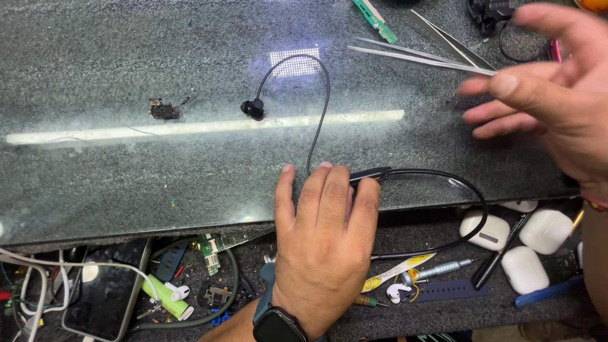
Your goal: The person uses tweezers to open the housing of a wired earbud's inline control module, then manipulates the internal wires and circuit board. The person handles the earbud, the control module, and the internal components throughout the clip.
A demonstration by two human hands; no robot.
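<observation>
Pressing flat on the neckband earphones [405, 174] with left hand [323, 247], fingers together — right hand [557, 95] hovering open beside tweezers [418, 56], gripping nothing; small loose part [163, 109] lying untouched on the worktop [126, 183].

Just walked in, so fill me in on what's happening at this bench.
A person is working on a black neckband earphone on a dark speckled worktop. The left hand lies flat, pressing down on one end of the neckband, whose thin cable loops up to a black earbud. The right hand hovers open above the worktop, holding nothing, beside metal tweezers. A small loose part sits further left. White earbud cases and tools lie in the tray below.
</observation>
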